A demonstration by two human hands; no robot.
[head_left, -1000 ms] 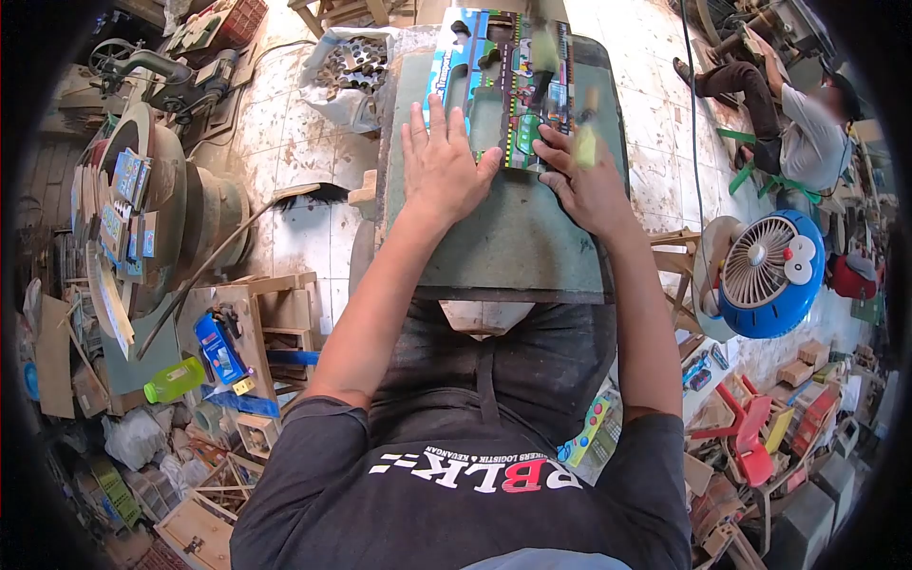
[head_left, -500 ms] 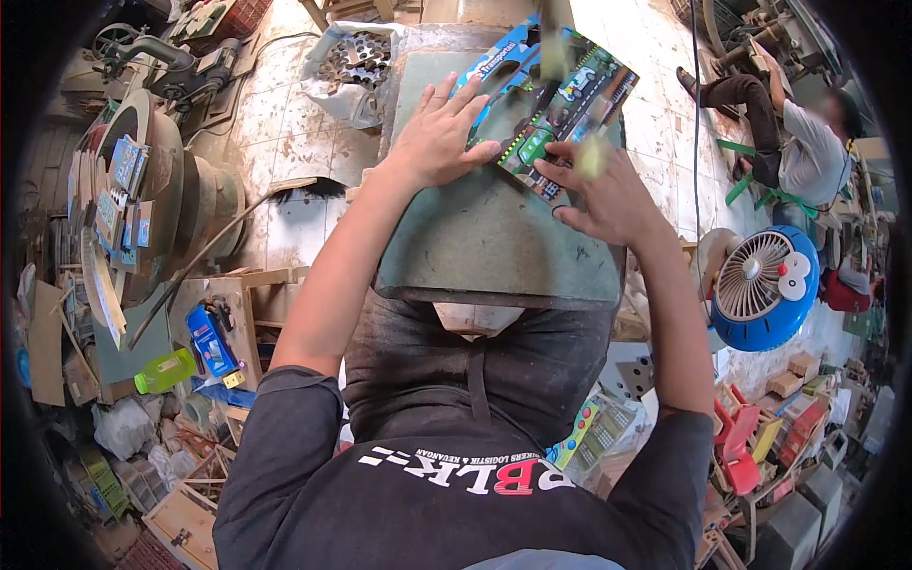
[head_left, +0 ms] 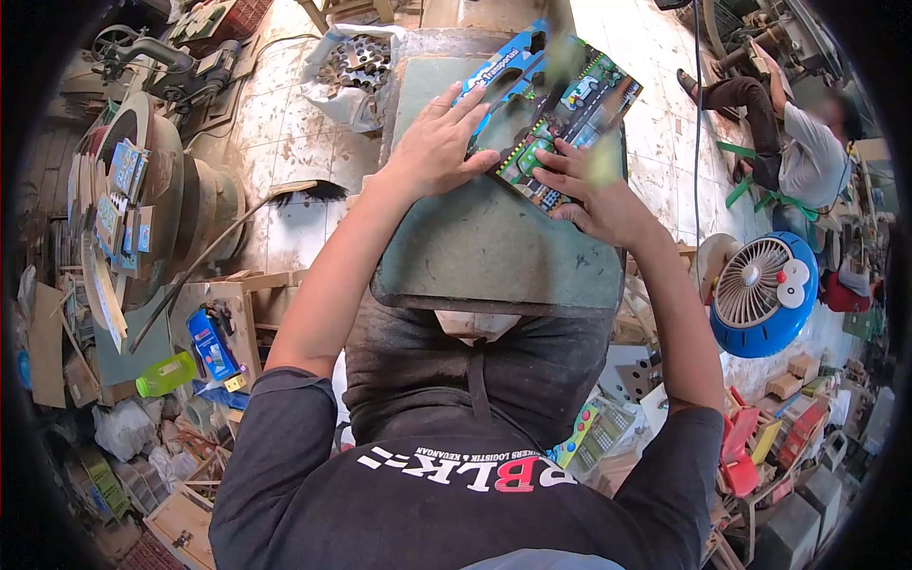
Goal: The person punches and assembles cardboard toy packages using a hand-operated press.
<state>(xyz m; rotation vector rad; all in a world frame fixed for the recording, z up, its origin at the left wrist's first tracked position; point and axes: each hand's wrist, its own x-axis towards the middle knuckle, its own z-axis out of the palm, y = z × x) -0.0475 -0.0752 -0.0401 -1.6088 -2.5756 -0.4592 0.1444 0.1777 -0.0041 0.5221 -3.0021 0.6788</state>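
Observation:
A printed board (head_left: 608,81) with road and vehicle pictures and a blue strip lettered "Transportasi" lies tilted on the worn green work surface (head_left: 494,256). Dark vehicle-shaped areas show along its blue side. My left hand (head_left: 442,142) rests flat by the board's left edge, fingers stretched out and thumb pointing toward its lower corner. On the board's lower right part lie the spread fingers of my right hand (head_left: 598,195), with the thumb near the edge. A blurred upright greenish part (head_left: 560,47) hangs over the board, and a blurred yellow-green blob (head_left: 600,163) partly covers my right hand.
Beyond the surface on the left stands a white sack (head_left: 356,81) of small cut pieces. A blue fan (head_left: 765,294) is at right, near a seated person (head_left: 807,142). At left are a round machine (head_left: 176,190) stacked with printed pieces, a brush (head_left: 309,190) and a green bottle (head_left: 166,373).
The board has shifted slightly down and to the left. My right hand's fingers have straightened and spread on it, while my left hand has moved slightly left.

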